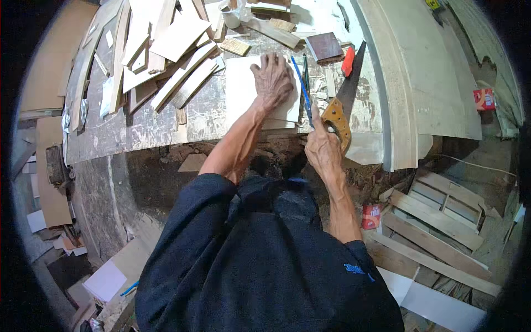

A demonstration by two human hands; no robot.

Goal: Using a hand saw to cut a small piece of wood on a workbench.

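Observation:
My left hand (272, 81) lies palm down on a pale flat board (240, 91) at the table's near edge, its thumb spread from the fingers. The board appears to lie on another sheet. In my closed right hand (322, 145) is a slim blue blade-like tool (301, 83), its far end pointing away along the board's right side. My index finger stretches along it. Just right of that hand lies a handsaw with a yellow-brown handle (338, 123) and a dark blade. Whether the hand touches this handle, I cannot tell.
Wood offcuts (182, 39) are heaped at the table's far left. A white cup (231, 16), a dark reddish block (324, 46) and a red-orange object (348, 62) stand or lie beyond my hands. A long pale panel (401, 83) borders the right. Boards (437, 221) lie on the floor.

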